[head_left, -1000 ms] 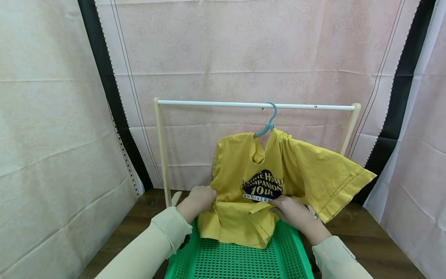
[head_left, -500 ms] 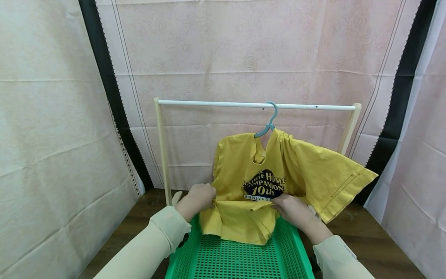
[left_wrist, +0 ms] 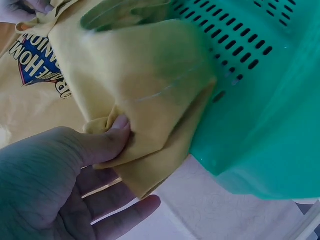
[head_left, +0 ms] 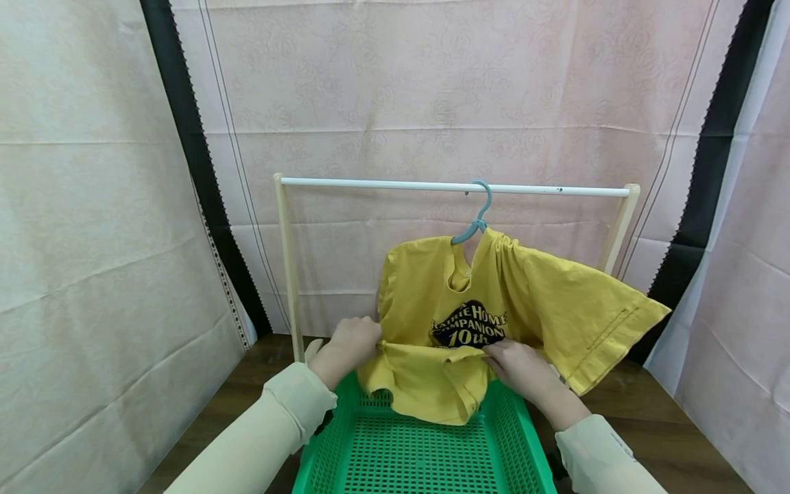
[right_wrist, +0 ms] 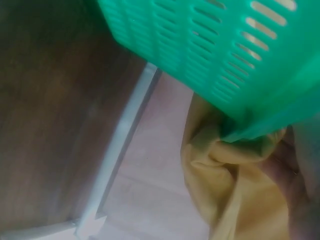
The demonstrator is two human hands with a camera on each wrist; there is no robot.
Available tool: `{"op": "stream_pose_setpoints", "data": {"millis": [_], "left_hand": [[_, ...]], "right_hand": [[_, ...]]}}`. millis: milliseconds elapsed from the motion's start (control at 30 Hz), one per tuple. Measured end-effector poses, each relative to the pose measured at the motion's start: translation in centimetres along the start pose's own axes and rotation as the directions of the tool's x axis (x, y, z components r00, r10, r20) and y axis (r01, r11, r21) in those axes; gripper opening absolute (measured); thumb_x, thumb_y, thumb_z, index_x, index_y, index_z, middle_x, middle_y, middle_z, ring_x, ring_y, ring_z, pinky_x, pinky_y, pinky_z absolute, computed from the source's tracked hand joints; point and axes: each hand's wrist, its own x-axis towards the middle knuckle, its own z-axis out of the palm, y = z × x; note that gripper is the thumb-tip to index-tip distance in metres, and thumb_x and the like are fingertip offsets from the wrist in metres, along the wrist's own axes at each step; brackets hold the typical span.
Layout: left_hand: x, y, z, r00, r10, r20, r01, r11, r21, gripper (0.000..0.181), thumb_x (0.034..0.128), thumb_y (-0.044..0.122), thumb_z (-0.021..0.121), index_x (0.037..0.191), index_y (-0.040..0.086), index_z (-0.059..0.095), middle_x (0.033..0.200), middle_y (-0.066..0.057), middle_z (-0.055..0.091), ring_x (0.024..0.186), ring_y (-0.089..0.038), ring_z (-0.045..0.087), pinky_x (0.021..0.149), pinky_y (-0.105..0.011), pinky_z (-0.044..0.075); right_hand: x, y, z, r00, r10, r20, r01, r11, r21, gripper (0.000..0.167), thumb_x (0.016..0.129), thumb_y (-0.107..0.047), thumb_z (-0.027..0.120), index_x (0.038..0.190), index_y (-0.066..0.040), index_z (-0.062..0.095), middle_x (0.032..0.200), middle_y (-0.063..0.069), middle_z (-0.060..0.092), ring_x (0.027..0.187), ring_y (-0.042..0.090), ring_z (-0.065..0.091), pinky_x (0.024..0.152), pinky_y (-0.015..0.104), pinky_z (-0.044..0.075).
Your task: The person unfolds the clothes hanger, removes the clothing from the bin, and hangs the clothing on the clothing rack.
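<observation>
A yellow T-shirt (head_left: 426,288) with a dark printed logo hangs on a light blue hanger (head_left: 476,223), hooked over the rack's white bar. Its lower part is gathered up and folds over at the front. My left hand (head_left: 353,341) pinches the fabric at the shirt's left side; in the left wrist view the thumb (left_wrist: 112,137) presses the cloth against the fingers. At the right of the fold, my right hand (head_left: 518,367) pinches the shirt just below the logo. In the right wrist view that hand is partly hidden and dim. One sleeve (head_left: 607,322) spreads out to the right.
A green perforated basket (head_left: 524,439) stands below the shirt, between my forearms. The clothes rack (head_left: 370,183) stands on a dark wooden table (head_left: 660,432), with pale cloth curtains (head_left: 395,82) behind and on both sides.
Both hands have risen slightly, lifting the gathered lower part of the shirt. The hem sits higher above the basket, and the fold covers more of the logo's bottom line.
</observation>
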Motion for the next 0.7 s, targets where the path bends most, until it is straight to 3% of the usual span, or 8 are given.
{"op": "stream_pose_setpoints", "data": {"millis": [133,233,333,433,700], "left_hand": [[0.3,0.3,-0.1,0.997,-0.036,-0.065,0.036,0.999,-0.003,0.016,0.0981,0.018,0.066,0.084,0.018,0.073,0.088,-0.004,0.066,0.076,-0.024,0.063,0.064,-0.043,0.055],[0.3,0.7,-0.3,0.993,-0.043,-0.114,0.049,0.998,0.049,0.018,0.0994,0.022,0.062,0.087,0.019,0.075,0.099,-0.005,0.065,0.082,-0.024,0.061,0.064,-0.043,0.055],[0.3,1.0,-0.3,0.992,-0.031,-0.126,0.043,0.995,0.094,0.017,0.0994,0.022,0.062,0.090,0.020,0.076,0.106,-0.006,0.064,0.085,-0.024,0.060,0.064,-0.044,0.055],[0.3,1.3,0.0,0.995,-0.018,-0.098,0.026,0.996,0.084,0.015,0.0980,0.021,0.063,0.089,0.020,0.075,0.099,-0.005,0.065,0.079,-0.024,0.061,0.065,-0.044,0.056],[-0.3,1.9,0.7,0.998,0.037,0.043,-0.033,0.995,-0.092,0.025,0.0929,0.015,0.065,0.069,0.018,0.058,0.069,-0.001,0.055,0.057,-0.017,0.052,0.053,-0.037,0.049]], "right_hand": [[0.1,0.3,0.3,0.997,0.023,-0.076,-0.026,0.999,-0.033,0.015,0.084,-0.004,0.079,0.081,-0.013,0.068,0.071,-0.005,0.059,0.067,0.015,0.058,0.056,0.029,0.049],[0.2,0.5,0.5,0.989,0.040,-0.140,-0.047,0.998,-0.047,0.015,0.082,-0.003,0.079,0.079,-0.011,0.067,0.071,-0.003,0.057,0.068,0.017,0.056,0.054,0.031,0.048],[0.4,0.5,0.7,0.984,0.043,-0.172,-0.055,0.997,-0.063,0.013,0.080,-0.001,0.079,0.084,-0.007,0.068,0.077,0.002,0.060,0.072,0.021,0.058,0.057,0.033,0.050],[0.6,0.4,0.9,0.988,0.040,-0.147,-0.052,0.996,-0.074,0.017,0.079,0.001,0.080,0.091,-0.003,0.068,0.083,0.005,0.061,0.077,0.024,0.060,0.061,0.035,0.053],[0.5,-0.3,1.3,0.998,0.056,0.007,-0.056,0.997,-0.045,0.024,0.079,0.003,0.079,0.100,-0.004,0.068,0.092,0.007,0.061,0.080,0.024,0.062,0.060,0.033,0.054]]}}
